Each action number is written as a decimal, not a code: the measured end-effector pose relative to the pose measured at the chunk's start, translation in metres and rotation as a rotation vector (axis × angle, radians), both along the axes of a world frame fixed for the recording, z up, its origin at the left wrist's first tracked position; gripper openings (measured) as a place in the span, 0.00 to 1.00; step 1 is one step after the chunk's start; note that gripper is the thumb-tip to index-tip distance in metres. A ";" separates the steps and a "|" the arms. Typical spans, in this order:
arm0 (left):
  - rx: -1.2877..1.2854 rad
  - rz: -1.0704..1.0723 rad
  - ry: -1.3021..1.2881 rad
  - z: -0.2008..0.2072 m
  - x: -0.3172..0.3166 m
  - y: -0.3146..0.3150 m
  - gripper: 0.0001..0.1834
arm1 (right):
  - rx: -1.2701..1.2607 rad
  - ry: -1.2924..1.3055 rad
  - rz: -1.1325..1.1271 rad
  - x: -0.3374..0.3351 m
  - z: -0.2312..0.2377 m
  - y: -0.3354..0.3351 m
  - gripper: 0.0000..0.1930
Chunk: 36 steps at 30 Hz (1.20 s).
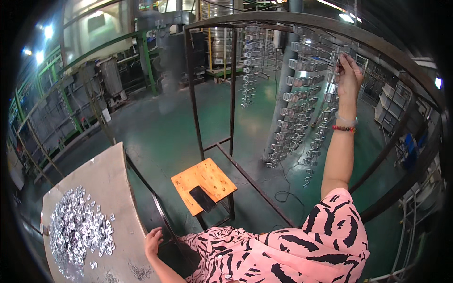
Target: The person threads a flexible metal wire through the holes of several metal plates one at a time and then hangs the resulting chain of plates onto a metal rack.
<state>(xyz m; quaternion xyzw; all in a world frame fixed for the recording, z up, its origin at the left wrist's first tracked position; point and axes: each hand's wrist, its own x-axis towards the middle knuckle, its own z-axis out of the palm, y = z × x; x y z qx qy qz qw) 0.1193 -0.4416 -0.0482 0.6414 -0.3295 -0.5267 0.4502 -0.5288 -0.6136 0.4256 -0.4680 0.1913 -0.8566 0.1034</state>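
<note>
My right hand (348,73) is raised at the upper right, its fingers pinched at a small shiny metal buckle (340,56) on a hanging strand. Beside it, strands of similar metal buckles (297,96) hang in rows from a dark metal frame (283,18). My left hand (153,240) is low, next to the edge of a table (111,165); its fingers are loosely bent and apart, with nothing visible in them. A heap of loose shiny metal pieces (82,231) lies on that table. Some thin wire pieces (140,271) lie near its front edge.
A wooden stool (207,170) with a black phone (203,199) on it stands inside the frame. Another strand of metal pieces (249,61) hangs further back. A cable (285,194) lies on the green floor (160,141). Shelving (391,104) stands at the right.
</note>
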 end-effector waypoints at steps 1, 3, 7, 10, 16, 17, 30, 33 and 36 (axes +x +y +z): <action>-0.015 -0.043 0.062 0.002 0.000 0.002 0.17 | 0.024 0.002 -0.039 -0.013 0.005 -0.001 0.08; -0.054 0.016 0.136 0.006 0.005 0.006 0.15 | 0.041 -0.011 -0.070 -0.035 0.013 -0.009 0.07; -0.034 0.061 0.214 0.000 0.012 0.005 0.14 | -0.010 -0.047 -0.186 -0.074 0.029 -0.024 0.05; -0.027 0.040 0.210 -0.004 0.010 -0.002 0.14 | 0.066 -0.035 -0.207 -0.103 0.048 -0.025 0.05; -0.021 0.043 0.158 -0.003 -0.001 -0.002 0.14 | 0.158 -0.052 -0.245 -0.132 0.071 -0.036 0.06; -0.025 0.055 0.152 -0.003 -0.003 0.000 0.14 | 0.184 -0.054 -0.268 -0.132 0.075 -0.039 0.07; -0.239 0.045 -0.295 -0.019 0.011 0.005 0.25 | 0.019 0.478 -0.532 0.117 -0.042 -0.075 0.12; -0.342 0.094 -0.014 0.027 -0.027 -0.002 0.23 | 0.001 0.570 -0.479 0.168 -0.089 -0.075 0.15; -0.412 0.161 0.057 0.068 -0.043 0.055 0.17 | -0.066 0.620 -0.388 0.222 -0.105 -0.076 0.18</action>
